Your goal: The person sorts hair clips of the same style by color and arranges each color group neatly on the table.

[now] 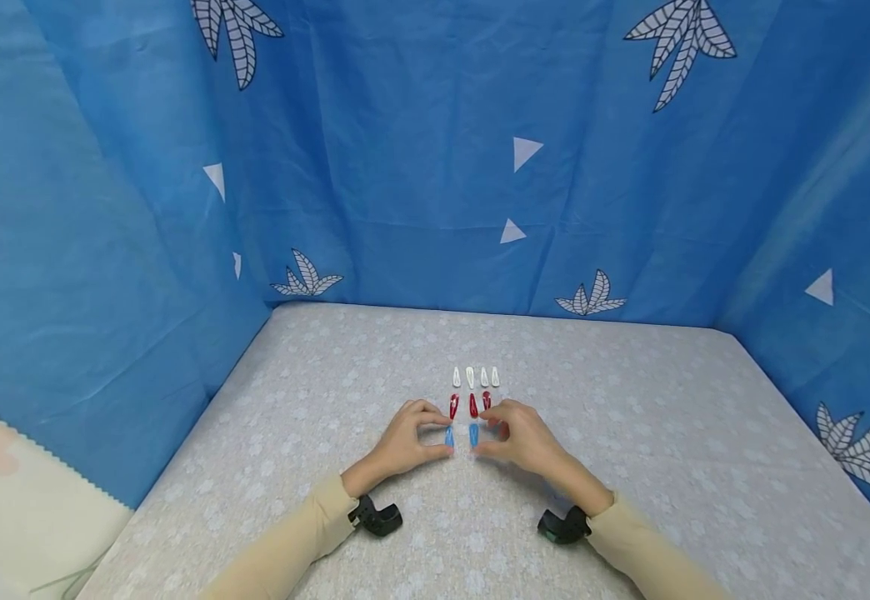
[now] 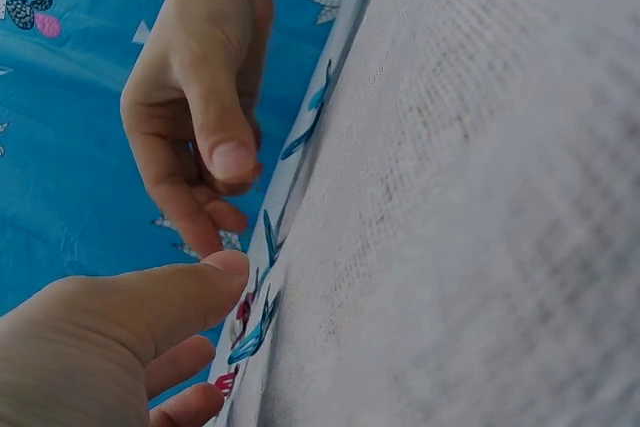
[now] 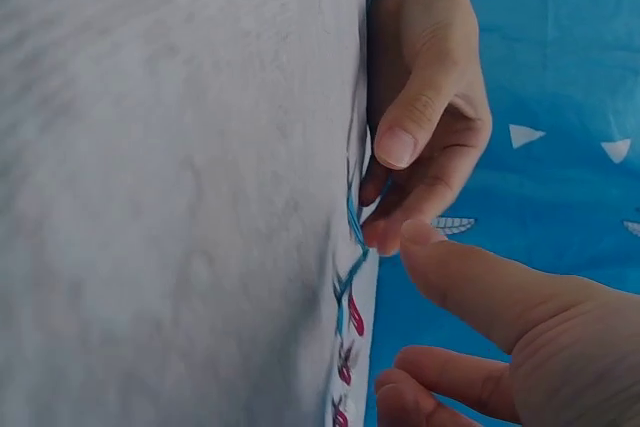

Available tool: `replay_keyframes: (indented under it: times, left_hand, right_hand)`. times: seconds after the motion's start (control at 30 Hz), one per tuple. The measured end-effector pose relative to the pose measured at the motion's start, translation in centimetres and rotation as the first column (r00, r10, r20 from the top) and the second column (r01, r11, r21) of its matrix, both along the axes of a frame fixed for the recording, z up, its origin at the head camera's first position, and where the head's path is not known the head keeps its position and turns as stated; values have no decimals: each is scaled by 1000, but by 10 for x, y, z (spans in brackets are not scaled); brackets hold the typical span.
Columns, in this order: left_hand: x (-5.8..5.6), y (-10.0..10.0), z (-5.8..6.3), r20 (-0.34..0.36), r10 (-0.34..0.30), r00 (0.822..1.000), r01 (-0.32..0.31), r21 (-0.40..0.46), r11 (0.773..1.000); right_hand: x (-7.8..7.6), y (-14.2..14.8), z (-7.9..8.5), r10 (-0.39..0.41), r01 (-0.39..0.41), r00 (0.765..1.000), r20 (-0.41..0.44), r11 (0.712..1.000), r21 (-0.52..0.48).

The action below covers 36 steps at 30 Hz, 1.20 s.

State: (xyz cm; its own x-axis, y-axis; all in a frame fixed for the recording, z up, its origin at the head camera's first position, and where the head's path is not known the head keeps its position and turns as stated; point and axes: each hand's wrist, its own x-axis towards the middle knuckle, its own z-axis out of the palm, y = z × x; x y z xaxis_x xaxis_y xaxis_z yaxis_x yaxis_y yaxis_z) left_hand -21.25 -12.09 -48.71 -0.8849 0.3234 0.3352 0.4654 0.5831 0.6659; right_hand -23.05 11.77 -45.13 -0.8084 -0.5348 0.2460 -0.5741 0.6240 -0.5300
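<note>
My left hand (image 1: 408,437) hovers low at a blue snap hair clip (image 1: 449,437), thumb and fingertips near its two ends. Opposite it, my right hand (image 1: 521,437) has thumb and fingers spread about a second blue hair clip (image 1: 474,435). In the left wrist view the nearer blue clip (image 2: 255,332) lies beside my thumb and fingertips, which stay apart. A further blue clip (image 2: 313,112) shows past my right hand there. Just beyond the blue ones lie red hair clips (image 1: 473,406), one partly behind my right fingers.
Several white hair clips (image 1: 470,377) form a row behind the red ones. A pale patterned cloth (image 1: 630,400) covers the table. Blue curtains (image 1: 435,167) enclose its back and sides. Black wrist devices (image 1: 378,518) are strapped below both hands.
</note>
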Motion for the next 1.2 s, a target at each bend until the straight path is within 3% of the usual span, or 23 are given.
replay_keyframes:
  times: [0.27, 0.5, 0.7, 1.2]
  left_hand:
    - [-4, 1, -2, -28, 4, 1000, -5, -28, 1000]
    - [-5, 1, -3, -7, 1, 1000, -1, -22, 1000]
    - [-2, 1, -3, -1, 8, 1000, -8, -7, 1000]
    - [-2, 1, -2, 2, 12, 1000, -12, -31, 999]
  right_hand:
    - [9, 36, 14, -103, 103, 995, -8, 994, -36]
    - [16, 57, 12, -193, 192, 981, -35, 981, -34]
    - [17, 64, 1, -166, 163, 985, -42, 985, -57]
    - [13, 66, -21, -153, 154, 987, -46, 988, 4]
